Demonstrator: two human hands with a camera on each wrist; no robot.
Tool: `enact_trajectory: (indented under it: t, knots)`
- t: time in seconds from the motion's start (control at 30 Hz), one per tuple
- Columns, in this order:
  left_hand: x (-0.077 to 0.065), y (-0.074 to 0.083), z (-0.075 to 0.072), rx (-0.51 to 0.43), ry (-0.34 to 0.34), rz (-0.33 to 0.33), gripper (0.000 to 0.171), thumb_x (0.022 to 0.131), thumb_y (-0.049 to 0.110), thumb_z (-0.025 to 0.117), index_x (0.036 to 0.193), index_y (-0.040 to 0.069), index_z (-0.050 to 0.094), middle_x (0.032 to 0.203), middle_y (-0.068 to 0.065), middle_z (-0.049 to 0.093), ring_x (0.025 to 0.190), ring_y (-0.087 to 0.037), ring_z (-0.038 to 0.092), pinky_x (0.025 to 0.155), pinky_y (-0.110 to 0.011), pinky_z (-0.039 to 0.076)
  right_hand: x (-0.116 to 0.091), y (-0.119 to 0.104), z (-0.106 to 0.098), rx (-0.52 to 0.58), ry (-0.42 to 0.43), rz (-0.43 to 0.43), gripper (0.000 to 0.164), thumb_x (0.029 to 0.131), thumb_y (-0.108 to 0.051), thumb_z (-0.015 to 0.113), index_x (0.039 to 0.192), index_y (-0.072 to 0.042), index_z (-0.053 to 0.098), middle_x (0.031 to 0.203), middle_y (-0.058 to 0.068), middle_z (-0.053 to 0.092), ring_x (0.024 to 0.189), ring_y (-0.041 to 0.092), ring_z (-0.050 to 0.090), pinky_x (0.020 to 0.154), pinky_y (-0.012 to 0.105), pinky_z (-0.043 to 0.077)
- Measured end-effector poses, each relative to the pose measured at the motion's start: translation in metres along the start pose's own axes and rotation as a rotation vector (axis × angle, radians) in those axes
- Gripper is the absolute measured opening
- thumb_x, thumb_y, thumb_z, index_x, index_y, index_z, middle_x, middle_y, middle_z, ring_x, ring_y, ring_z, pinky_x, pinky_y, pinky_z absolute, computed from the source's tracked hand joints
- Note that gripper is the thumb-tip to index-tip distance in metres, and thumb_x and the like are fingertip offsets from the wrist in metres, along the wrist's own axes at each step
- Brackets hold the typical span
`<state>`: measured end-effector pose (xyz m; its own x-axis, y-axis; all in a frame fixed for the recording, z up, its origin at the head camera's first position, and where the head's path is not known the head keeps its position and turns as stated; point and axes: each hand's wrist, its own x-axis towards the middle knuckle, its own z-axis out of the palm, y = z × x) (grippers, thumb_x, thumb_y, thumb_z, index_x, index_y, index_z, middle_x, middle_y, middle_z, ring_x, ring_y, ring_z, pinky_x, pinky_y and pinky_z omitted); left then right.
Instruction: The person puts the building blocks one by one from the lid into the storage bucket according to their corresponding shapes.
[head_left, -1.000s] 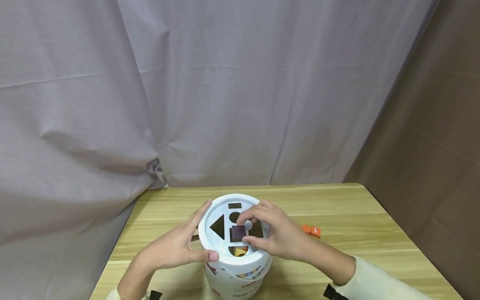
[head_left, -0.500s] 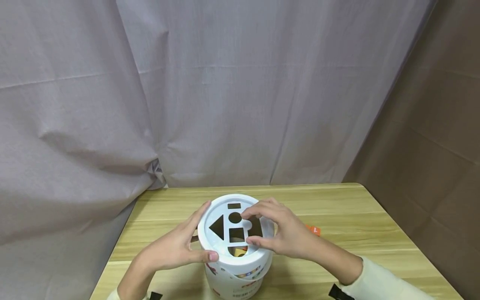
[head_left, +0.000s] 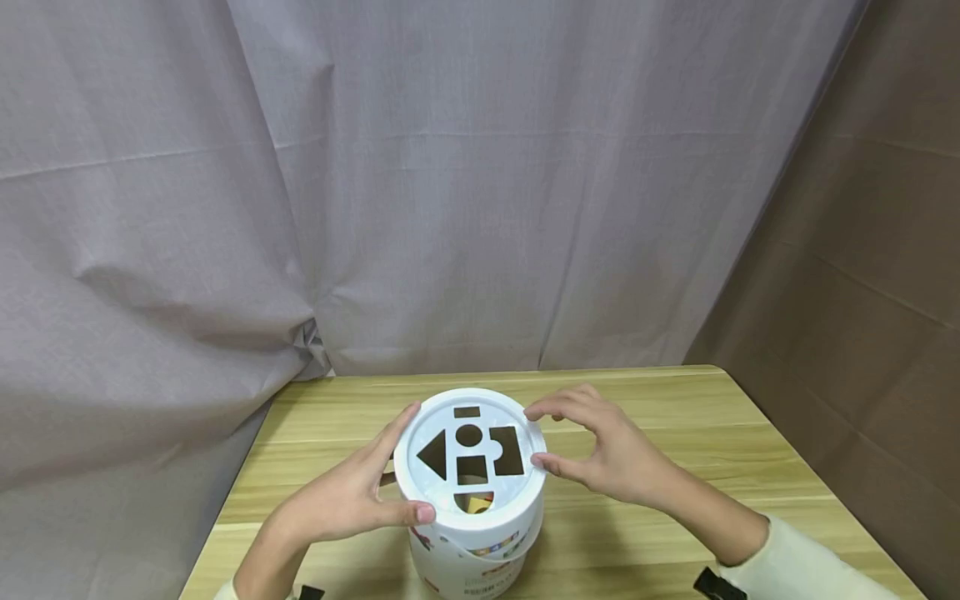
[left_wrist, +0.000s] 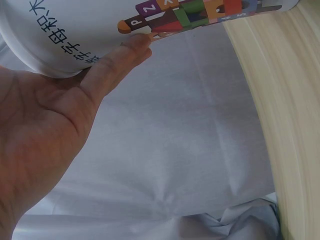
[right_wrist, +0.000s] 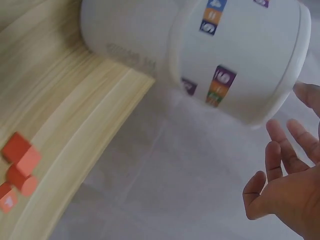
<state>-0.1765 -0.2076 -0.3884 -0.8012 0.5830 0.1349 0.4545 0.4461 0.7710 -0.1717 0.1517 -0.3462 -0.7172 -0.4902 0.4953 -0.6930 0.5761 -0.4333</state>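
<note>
A white bucket point(head_left: 480, 550) stands on the table, topped by a lid point(head_left: 429, 497) with triangular, round, square and other cut-outs. Through the half-round hole a yellow block point(head_left: 477, 505) shows inside. My left hand point(head_left: 360, 492) holds the bucket at the rim, thumb at the front and fingers along the far left side. In the left wrist view, its fingers point(left_wrist: 117, 65) lie against the printed wall. My right hand point(head_left: 611, 446) is at the right rim, thumb and forefinger apart with nothing between them. From the right wrist, the other fingers point(right_wrist: 280, 150) look loosely bent.
Several orange-red blocks point(right_wrist: 22, 157) lie on the wooden table point(head_left: 337, 425) in the right wrist view; the right hand and arm hide them in the head view. A grey curtain point(head_left: 450, 208) hangs behind the table, with a brown one point(head_left: 847, 333) along the right.
One second ago my right hand pinched a dark purple block over the square hole; the block is now out of sight. That hand has drawn right to the rim, while the left stayed put.
</note>
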Motion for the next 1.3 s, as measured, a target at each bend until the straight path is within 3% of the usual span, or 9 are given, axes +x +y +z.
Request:
enact_trajectory:
  t: [0.27,0.4,0.57,0.67,0.73,0.97,1.17,1.3]
  knots:
    - [-0.001,-0.001,-0.002,-0.019,-0.003,0.007,0.122,0.077,0.054,0.085,0.162,0.041,-0.002,0.167,0.003,0.025,0.148,-0.016,0.038,0.119,-0.044,0.039,-0.015,0.028,-0.011,-0.064,0.050,0.044,0.054,0.078,-0.028,0.090,0.125,-0.036,0.065,0.123,-0.016,0.068,0.112,0.005,0.057,0.093,0.030,0.053]
    - [-0.003,-0.002,-0.003,-0.005,0.004,0.006,0.122,0.077,0.054,0.085,0.162,0.041,-0.002,0.169,0.003,0.021,0.150,-0.017,0.035,0.120,-0.049,0.036,-0.022,0.041,-0.014,-0.106,0.063,0.073,0.051,0.078,-0.026,0.090,0.123,-0.034,0.067,0.121,-0.014,0.069,0.108,0.006,0.058,0.090,0.030,0.053]
    - [-0.004,-0.003,-0.005,0.018,0.009,-0.008,0.122,0.076,0.057,0.084,0.162,0.042,-0.001,0.169,0.005,0.019,0.152,-0.017,0.030,0.122,-0.053,0.030,-0.031,0.062,-0.012,-0.155,0.078,0.063,0.050,0.076,-0.017,0.091,0.120,-0.026,0.070,0.116,-0.009,0.071,0.103,0.012,0.061,0.094,0.042,0.052]
    - [-0.004,-0.004,-0.005,0.003,0.007,-0.004,0.122,0.076,0.055,0.085,0.162,0.041,-0.001,0.169,0.005,0.020,0.151,-0.017,0.032,0.122,-0.051,0.032,-0.037,0.080,-0.009,-0.201,0.085,0.041,0.048,0.074,-0.012,0.091,0.117,-0.022,0.071,0.113,-0.005,0.072,0.101,0.016,0.063,0.095,0.047,0.048]
    - [-0.005,-0.004,-0.005,-0.008,0.004,-0.001,0.122,0.077,0.053,0.085,0.162,0.041,-0.001,0.168,0.005,0.023,0.149,-0.016,0.036,0.121,-0.047,0.035,-0.042,0.091,-0.007,-0.242,0.087,0.044,0.048,0.073,-0.011,0.091,0.116,-0.021,0.072,0.110,-0.004,0.072,0.098,0.017,0.062,0.088,0.042,0.049]
    - [-0.008,-0.003,-0.004,-0.039,-0.005,0.013,0.120,0.079,0.049,0.086,0.162,0.040,-0.001,0.166,0.005,0.027,0.145,-0.013,0.042,0.118,-0.034,0.041,-0.060,0.119,-0.002,-0.310,0.055,0.159,0.045,0.074,-0.016,0.091,0.115,-0.021,0.073,0.107,-0.006,0.072,0.097,0.018,0.058,0.075,0.039,0.044]
    - [-0.008,-0.002,-0.004,-0.031,0.000,0.011,0.121,0.078,0.049,0.086,0.162,0.040,-0.001,0.166,0.006,0.028,0.145,-0.014,0.043,0.119,-0.041,0.039,-0.072,0.137,0.004,-0.356,-0.013,0.261,0.043,0.077,-0.025,0.089,0.117,-0.020,0.073,0.110,-0.004,0.072,0.100,0.021,0.055,0.072,0.034,0.035]
    - [-0.010,-0.001,-0.002,-0.021,0.001,-0.009,0.121,0.077,0.053,0.085,0.162,0.042,-0.001,0.166,0.006,0.027,0.146,-0.015,0.041,0.120,-0.047,0.038,-0.086,0.152,0.007,-0.359,-0.028,0.302,0.043,0.077,-0.026,0.089,0.116,-0.019,0.074,0.111,-0.001,0.072,0.098,0.021,0.054,0.073,0.035,0.034]
